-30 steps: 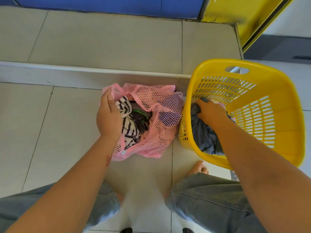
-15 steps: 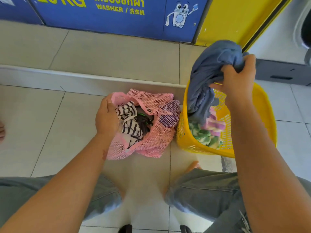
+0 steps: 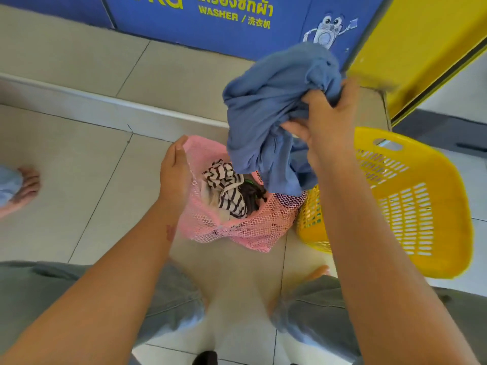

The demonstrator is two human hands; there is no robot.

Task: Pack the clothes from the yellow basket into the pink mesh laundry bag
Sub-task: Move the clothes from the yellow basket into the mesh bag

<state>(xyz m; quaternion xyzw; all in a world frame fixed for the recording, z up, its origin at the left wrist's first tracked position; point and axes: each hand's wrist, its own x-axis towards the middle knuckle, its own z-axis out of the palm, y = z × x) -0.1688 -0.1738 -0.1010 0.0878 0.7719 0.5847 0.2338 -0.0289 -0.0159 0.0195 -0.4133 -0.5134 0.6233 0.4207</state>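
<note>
up high, the right hand (image 3: pixel 328 122) clenches a bunched blue garment (image 3: pixel 274 111) above the pink mesh laundry bag (image 3: pixel 247 227); the left hand (image 3: pixel 175 175) pinches the bag's rim, holding the mouth wide. inside lie a striped cloth (image 3: pixel 226 188) and something dark. beside it, touching, the yellow basket (image 3: pixel 421 206). a blue panel (image 3: pixel 224 25) reads "washer".

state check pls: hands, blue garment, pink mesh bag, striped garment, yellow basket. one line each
left hand: gripping the bag's rim, holding the mouth open
right hand: closed on the blue garment, raised
blue garment: bunched, in the air, lower end hanging over the bag's mouth
pink mesh laundry bag: on the floor, open, partly filled
striped garment: crumpled inside the bag
yellow basket: tilted, contents mostly hidden
</note>
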